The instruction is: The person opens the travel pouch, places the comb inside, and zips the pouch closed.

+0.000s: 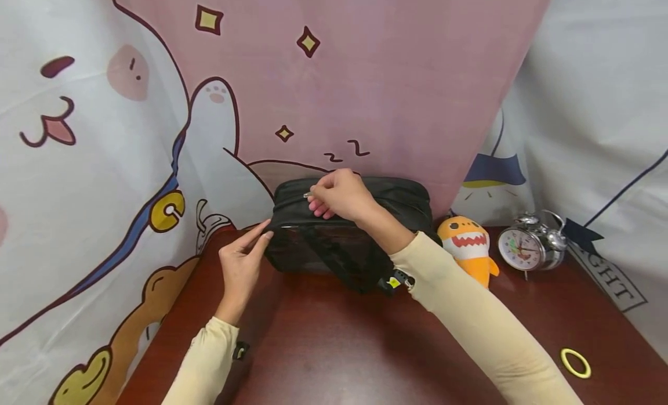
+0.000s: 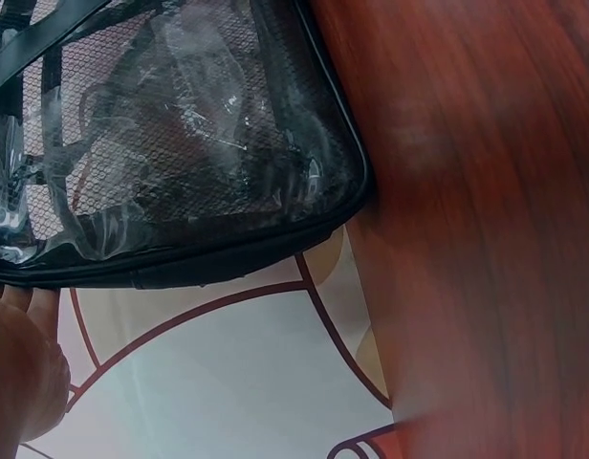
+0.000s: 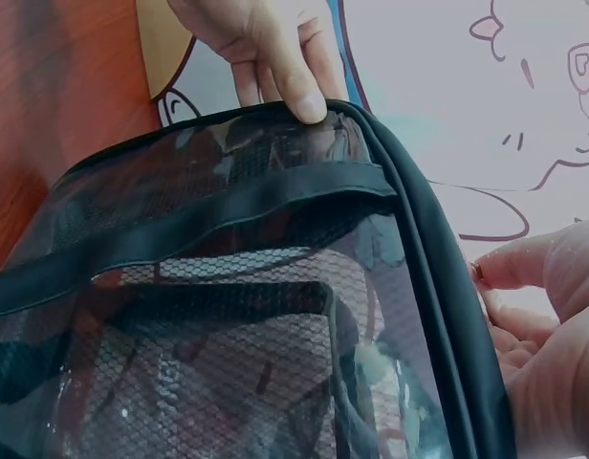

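A black bag (image 1: 300, 251) with a clear plastic front panel stands upright on the table. In the left wrist view, mesh shows through the clear panel (image 2: 189, 143). My left hand (image 1: 242, 263) pinches the bag's upper left corner, its thumb on the front edge, as the right wrist view also shows. Over the bag's top, my right hand (image 1: 344, 196) pinches a small metallic zipper pull (image 1: 307, 195) between thumb and forefinger, other fingers curled below. A black strap (image 3: 208, 220) crosses the clear panel.
An orange shark plush (image 1: 472, 251) sits right of the bag, with a silver alarm clock (image 1: 527, 245) beyond it. A yellow ring (image 1: 576, 363) lies near the table's right edge. Printed cartoon cloth (image 1: 396, 86) hangs close behind the bag and along both sides.
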Tool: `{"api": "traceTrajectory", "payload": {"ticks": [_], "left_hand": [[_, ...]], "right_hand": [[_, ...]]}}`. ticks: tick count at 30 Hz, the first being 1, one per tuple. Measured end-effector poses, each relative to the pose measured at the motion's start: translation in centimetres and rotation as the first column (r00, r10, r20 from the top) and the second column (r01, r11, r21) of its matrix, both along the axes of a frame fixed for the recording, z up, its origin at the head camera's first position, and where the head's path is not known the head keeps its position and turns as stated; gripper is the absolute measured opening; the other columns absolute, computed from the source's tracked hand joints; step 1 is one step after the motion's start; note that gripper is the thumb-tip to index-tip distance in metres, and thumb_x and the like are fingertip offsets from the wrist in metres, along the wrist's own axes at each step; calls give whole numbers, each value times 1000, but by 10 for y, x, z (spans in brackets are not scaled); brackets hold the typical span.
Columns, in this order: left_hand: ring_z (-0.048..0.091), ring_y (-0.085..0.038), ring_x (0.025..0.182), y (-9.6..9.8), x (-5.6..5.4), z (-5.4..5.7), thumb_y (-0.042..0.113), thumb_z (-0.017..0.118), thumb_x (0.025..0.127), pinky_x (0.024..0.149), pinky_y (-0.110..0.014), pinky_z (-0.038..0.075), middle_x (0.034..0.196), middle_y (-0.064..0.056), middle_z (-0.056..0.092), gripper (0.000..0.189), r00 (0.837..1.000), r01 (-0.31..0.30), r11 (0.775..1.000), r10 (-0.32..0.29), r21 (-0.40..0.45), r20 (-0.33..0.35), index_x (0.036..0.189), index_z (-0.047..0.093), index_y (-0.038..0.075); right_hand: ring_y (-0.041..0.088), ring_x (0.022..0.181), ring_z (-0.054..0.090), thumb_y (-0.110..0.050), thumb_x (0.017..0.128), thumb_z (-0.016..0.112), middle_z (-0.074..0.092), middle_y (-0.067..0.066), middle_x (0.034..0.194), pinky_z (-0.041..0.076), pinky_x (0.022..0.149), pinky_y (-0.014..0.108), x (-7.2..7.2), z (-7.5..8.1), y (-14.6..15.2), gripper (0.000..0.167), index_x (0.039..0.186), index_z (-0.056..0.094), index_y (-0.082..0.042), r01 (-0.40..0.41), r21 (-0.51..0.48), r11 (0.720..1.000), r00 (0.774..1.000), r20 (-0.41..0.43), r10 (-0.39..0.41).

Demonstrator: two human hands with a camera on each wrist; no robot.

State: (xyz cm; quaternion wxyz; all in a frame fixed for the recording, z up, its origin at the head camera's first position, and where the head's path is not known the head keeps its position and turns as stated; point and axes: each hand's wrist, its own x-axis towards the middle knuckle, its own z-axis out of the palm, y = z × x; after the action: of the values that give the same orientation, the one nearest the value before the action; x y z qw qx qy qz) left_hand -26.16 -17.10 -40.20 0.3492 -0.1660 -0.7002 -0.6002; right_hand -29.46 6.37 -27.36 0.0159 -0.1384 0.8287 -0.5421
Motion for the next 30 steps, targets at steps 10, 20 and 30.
{"api": "traceTrajectory", "payload": {"ticks": [10, 20, 30], "left_hand": [[76, 2, 97, -2, -2, 1, 1, 80, 93, 81, -12, 57, 112, -21, 79, 25, 1000, -5, 1000, 5, -9, -5, 117, 82, 8], [76, 2, 98, 1, -3, 3, 1, 79, 93, 83, -13, 57, 112, -24, 79, 25, 1000, 4, 1000, -4, -13, -21, 117, 82, 7], [77, 1, 99, 4, -1, -1, 1, 79, 93, 86, -14, 58, 115, -24, 78, 25, 1000, -7, 1000, 7, 19, 11, 116, 83, 8]], "right_hand": [[14, 68, 76, -19, 107, 63, 80, 9, 86, 63, 65, 27, -4, -4, -18, 23, 101, 79, -3, -11, 24, 1000, 999, -44, 12], [13, 64, 74, -22, 107, 64, 80, 4, 81, 59, 59, 23, -8, -1, -33, 25, 98, 81, -6, 9, 107, 994, 998, -63, -2], [9, 64, 72, -26, 108, 63, 78, -1, 78, 52, 58, 21, -13, -6, -45, 30, 93, 82, -9, -8, 245, 970, 993, -113, 37]]}}
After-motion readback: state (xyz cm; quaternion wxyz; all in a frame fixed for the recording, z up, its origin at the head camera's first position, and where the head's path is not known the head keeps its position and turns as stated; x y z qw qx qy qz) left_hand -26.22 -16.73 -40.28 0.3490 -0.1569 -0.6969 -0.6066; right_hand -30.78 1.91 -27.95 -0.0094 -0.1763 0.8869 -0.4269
